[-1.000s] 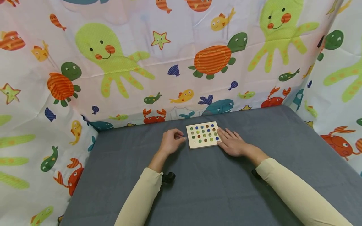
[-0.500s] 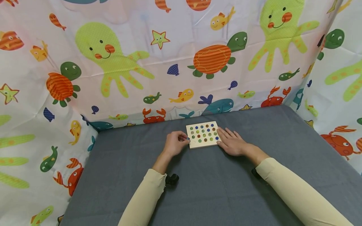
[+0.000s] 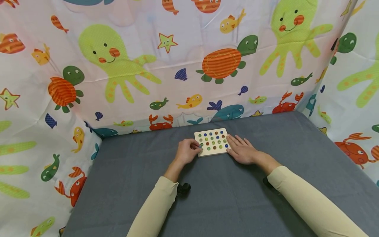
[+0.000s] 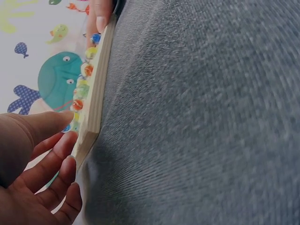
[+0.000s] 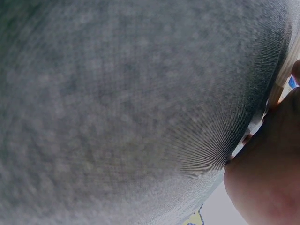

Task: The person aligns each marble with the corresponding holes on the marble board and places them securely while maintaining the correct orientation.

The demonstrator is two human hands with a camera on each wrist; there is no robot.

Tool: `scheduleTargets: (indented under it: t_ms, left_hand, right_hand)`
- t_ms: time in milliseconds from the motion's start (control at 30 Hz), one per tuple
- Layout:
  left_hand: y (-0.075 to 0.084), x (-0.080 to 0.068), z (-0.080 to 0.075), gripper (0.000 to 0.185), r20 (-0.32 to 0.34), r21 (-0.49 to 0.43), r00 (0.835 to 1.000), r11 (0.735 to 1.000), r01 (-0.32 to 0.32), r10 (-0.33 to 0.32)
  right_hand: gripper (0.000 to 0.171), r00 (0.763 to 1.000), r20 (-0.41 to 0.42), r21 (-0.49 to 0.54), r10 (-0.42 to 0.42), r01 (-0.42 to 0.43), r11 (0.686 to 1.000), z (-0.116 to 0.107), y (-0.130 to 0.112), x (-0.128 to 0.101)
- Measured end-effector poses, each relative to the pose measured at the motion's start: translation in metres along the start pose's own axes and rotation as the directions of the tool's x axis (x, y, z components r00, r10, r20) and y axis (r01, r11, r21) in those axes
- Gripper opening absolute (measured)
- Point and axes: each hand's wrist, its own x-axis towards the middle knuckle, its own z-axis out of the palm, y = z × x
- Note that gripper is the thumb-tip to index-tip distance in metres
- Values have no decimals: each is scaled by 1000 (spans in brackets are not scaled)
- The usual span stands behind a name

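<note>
A pale wooden board point(image 3: 205, 153) lies on the grey cloth, bearing rows of glass marbles point(image 3: 213, 138) in green, blue, yellow and red-brown. At its near left corner my left hand point(image 3: 186, 152) pinches a blue marble point(image 4: 67, 128) between thumb and forefinger, the other fingers loosely curled. The marble is mostly covered by the fingertips; whether it touches the board I cannot tell. My right hand point(image 3: 243, 152) lies palm down with straight fingers at the board's right edge, its thumb and fingertips touching that edge. In the right wrist view only part of this hand point(image 5: 267, 168) shows.
Grey cloth point(image 3: 225, 191) covers the table around the board. Behind it and at both sides hangs a white curtain point(image 3: 133, 19) printed with sea animals. Each wrist wears a small black camera mount point(image 3: 184, 188).
My left hand has moved right with the blue marble, from beside the board to over its near left corner. My right hand and the board have stayed in place.
</note>
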Motion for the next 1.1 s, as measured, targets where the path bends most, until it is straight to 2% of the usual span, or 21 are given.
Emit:
scheduleTargets:
  t_ms: [333, 800, 967, 1100]
  left_hand:
    - [-1, 2, 7, 13, 2, 9, 1000, 1000, 7, -7]
    - [-2, 0, 4, 11, 1, 24, 999, 999, 33, -33]
    - [-7, -2, 1, 16, 25, 26, 1000, 1000, -4, 3]
    - [-12, -6, -10, 26, 58, 50, 998, 998, -39, 36]
  right_hand:
    - [68, 1000, 3, 2, -3, 3, 1000, -1, -1, 1]
    - [68, 1000, 10, -8, -14, 14, 1000, -1, -2, 8]
    - [68, 1000, 16, -7, -16, 17, 1000, 0, -4, 11]
    - [70, 999, 28, 1, -35, 35, 999, -4, -5, 9]
